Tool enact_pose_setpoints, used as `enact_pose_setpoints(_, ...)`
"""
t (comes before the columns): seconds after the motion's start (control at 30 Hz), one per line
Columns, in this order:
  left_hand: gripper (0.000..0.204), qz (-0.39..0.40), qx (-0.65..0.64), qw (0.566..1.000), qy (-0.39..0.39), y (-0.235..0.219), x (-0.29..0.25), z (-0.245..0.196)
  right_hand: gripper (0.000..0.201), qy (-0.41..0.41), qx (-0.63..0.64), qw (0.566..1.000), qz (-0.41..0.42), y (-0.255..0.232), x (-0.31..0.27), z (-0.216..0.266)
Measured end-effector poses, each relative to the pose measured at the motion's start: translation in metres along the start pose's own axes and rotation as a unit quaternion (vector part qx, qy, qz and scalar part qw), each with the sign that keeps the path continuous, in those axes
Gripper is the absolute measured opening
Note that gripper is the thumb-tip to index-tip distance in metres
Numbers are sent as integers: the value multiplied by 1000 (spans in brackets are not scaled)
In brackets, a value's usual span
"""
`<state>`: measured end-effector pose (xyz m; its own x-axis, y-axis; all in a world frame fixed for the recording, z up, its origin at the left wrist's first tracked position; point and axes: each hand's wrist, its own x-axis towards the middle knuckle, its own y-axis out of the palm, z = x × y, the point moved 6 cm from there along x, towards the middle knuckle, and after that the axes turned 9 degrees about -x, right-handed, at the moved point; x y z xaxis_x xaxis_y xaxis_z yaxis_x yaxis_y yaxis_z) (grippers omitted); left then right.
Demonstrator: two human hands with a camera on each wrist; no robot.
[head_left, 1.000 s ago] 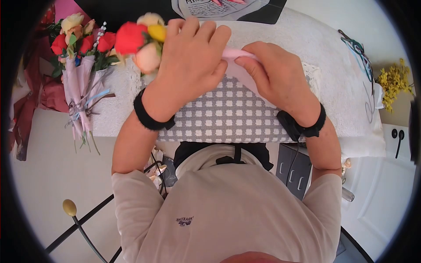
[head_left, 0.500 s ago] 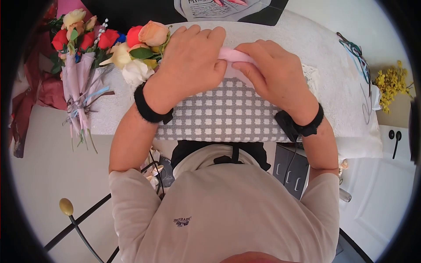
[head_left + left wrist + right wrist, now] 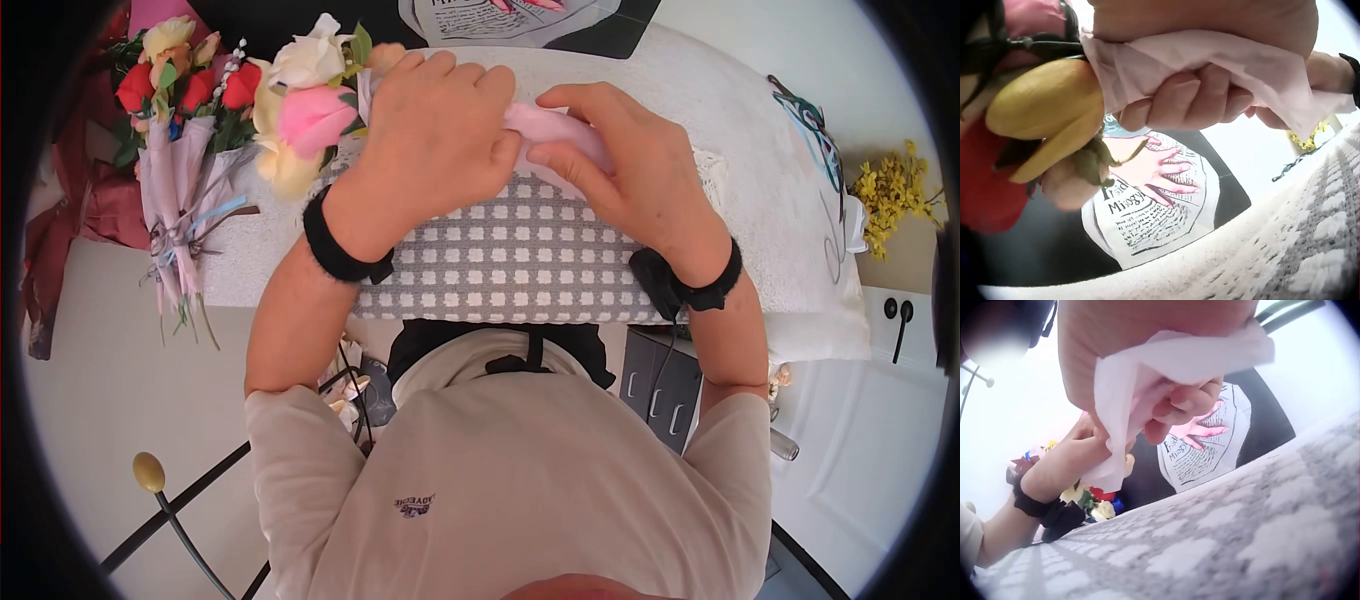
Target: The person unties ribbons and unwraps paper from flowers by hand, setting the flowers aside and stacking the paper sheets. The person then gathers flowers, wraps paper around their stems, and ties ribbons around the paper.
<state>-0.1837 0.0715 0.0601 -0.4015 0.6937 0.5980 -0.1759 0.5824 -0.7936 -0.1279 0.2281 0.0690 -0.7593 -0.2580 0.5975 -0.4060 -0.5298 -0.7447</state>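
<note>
My left hand (image 3: pixel 440 140) grips a bouquet of artificial flowers round its pale pink wrapping paper (image 3: pixel 1210 50). The blooms stick out to the left of that hand: a white rose (image 3: pixel 308 58), a pink rose (image 3: pixel 312 120) and cream petals show in the head view. A yellow flower (image 3: pixel 1047 103) and a red one (image 3: pixel 991 181) show in the left wrist view. My right hand (image 3: pixel 650 170) holds the lower end of the same paper, thumb below and fingers curled over it. Stems inside the paper are hidden. Both hands are close over a grey-and-white checked cloth (image 3: pixel 520 260).
A second wrapped bouquet (image 3: pixel 180 170), tied with ribbon, lies at the table's left edge beside dark red wrapping (image 3: pixel 110 215). A black board with a printed picture (image 3: pixel 600 25) stands at the back. Cords (image 3: pixel 815 120) and yellow flowers (image 3: pixel 898 195) are on the right.
The bouquet has turned in my left hand: red and peach blooms gave way to white and pink ones. My right fingers shifted along the paper, and its thumb and forefinger now stand wider apart.
</note>
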Motion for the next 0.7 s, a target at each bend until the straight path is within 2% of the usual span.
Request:
enact_pose_setpoints(0.03, 22, 0, 0, 1000, 1, -1, -2, 2, 22, -36, -40, 998, -18, -3, 1, 4)
enact_pose_setpoints(0.1, 25, 83, -29, 995, -50, 8, -3, 11, 21, -38, -70, 997, -8, 3, -4, 0)
enact_pose_setpoints(0.13, 25, 85, -31, 995, -48, 9, 0, 9, 21, -41, -100, 994, 3, 5, -7, -1)
enact_pose_setpoints(0.17, 26, 6, 1, 1000, 8, 1, 7, 1, 21, -39, -101, 994, 3, 4, -8, -2)
enact_pose_setpoints(0.2, 27, -73, 33, 995, 63, -9, 10, -8, 22, 4, -62, 998, 24, 3, -8, -8)
enact_pose_setpoints(0.23, 27, -73, 31, 995, 64, -10, 11, -10, 23, 45, -22, 998, 46, 3, -8, -13)
enact_pose_setpoints(0.27, 28, -59, 33, 996, 60, -10, 12, -12, 23, 46, -23, 998, 46, -1, -7, -12)
enact_pose_setpoints(0.33, 28, -47, 36, 997, 55, -10, 12, -12, 25, 155, 113, 966, 172, 8, -9, -21)
enact_pose_setpoints(0.43, 28, -13, 55, 998, 23, -7, 8, -5, 26, 170, 131, 958, 189, 11, -8, -19)
enact_pose_setpoints(0.47, 26, -3, 44, 999, 14, -6, 6, -3, 26, 167, 132, 958, 191, 15, -8, -18)
enact_pose_setpoints(0.53, 25, 7, 33, 999, 2, -3, 2, 0, 28, 48, 21, 997, 50, 4, -5, -8)
enact_pose_setpoints(0.57, 24, 14, 20, 1000, -8, -1, 1, 2, 28, 48, 23, 997, 50, 5, -4, -7)
enact_pose_setpoints(0.63, 23, 22, 6, 1000, -16, 2, -3, 6, 27, -20, -27, 999, -4, 0, -2, 1)
enact_pose_setpoints(0.7, 24, 87, -57, 992, -73, 11, -7, 13, 27, -27, -69, 997, 8, 4, -6, 0)
